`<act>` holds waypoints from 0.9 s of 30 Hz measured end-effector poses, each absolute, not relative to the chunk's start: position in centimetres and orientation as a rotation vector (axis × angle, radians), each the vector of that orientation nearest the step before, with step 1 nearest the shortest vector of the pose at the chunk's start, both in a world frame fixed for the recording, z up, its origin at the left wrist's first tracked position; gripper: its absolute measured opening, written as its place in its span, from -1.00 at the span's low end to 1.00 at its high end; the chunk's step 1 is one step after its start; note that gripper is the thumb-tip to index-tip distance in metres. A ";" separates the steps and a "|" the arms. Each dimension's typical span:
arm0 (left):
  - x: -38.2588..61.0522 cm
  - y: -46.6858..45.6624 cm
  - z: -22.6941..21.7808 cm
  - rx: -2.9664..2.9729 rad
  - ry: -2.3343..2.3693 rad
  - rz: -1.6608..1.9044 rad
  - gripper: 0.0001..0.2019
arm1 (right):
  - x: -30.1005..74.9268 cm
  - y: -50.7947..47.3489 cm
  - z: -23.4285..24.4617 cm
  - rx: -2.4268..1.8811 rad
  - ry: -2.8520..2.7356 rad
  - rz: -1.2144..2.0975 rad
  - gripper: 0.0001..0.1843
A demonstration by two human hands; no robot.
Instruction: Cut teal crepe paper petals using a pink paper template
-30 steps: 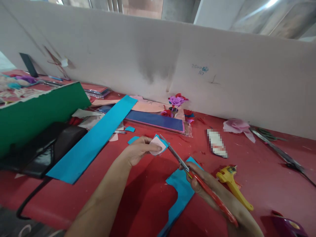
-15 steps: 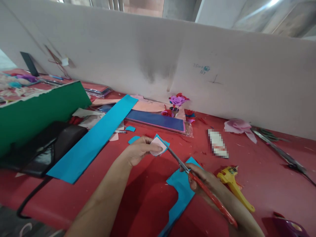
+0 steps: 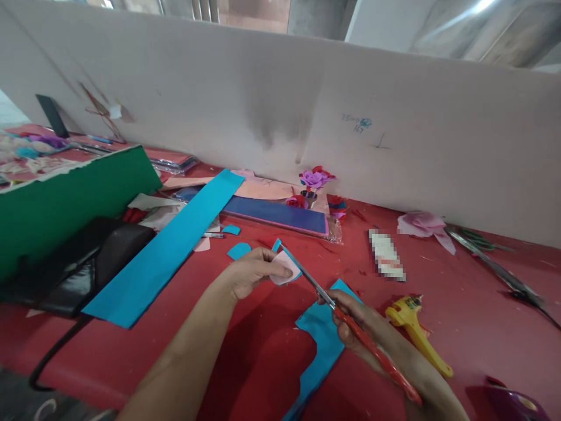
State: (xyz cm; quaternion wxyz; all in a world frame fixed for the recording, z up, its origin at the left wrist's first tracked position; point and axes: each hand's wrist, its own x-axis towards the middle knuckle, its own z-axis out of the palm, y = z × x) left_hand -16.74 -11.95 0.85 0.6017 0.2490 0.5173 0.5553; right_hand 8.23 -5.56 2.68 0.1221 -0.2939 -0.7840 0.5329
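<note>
My left hand (image 3: 250, 273) pinches a small pink and blue paper piece (image 3: 284, 269) a little above the red table (image 3: 460, 316). In my right hand (image 3: 357, 324) are red-handled scissors (image 3: 350, 327), their blades reaching up and left into the edge of that piece. Under my right wrist lies a cut blue sheet (image 3: 322, 342). A small blue offcut (image 3: 239, 251) lies just left of my left hand.
A long blue paper strip (image 3: 169, 245) runs diagonally on the left, over a dark blue sheet (image 3: 280, 214). A yellow glue gun (image 3: 416, 333) lies right of my right hand. Paper flowers (image 3: 313, 178) stand by the back board (image 3: 280, 105). A black bag (image 3: 87, 257) and green board (image 3: 65, 199) fill the left.
The scissors' blades have closed further into the paper piece, and my left hand has turned it slightly. A blue scrap now sticks up behind the piece.
</note>
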 end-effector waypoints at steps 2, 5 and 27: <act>-16.7 -12.0 0.9 0.576 1.199 1.270 -0.82 | 8.0 -5.1 2.5 -0.798 -2.415 1.590 -0.52; -16.7 -12.0 1.0 0.590 1.206 1.260 -0.81 | 7.7 -4.6 2.2 -0.844 -2.425 1.665 -0.56; -14.4 -10.7 -0.2 0.920 1.427 1.097 -0.62 | 4.8 -7.6 1.5 -1.231 -2.504 0.606 -0.80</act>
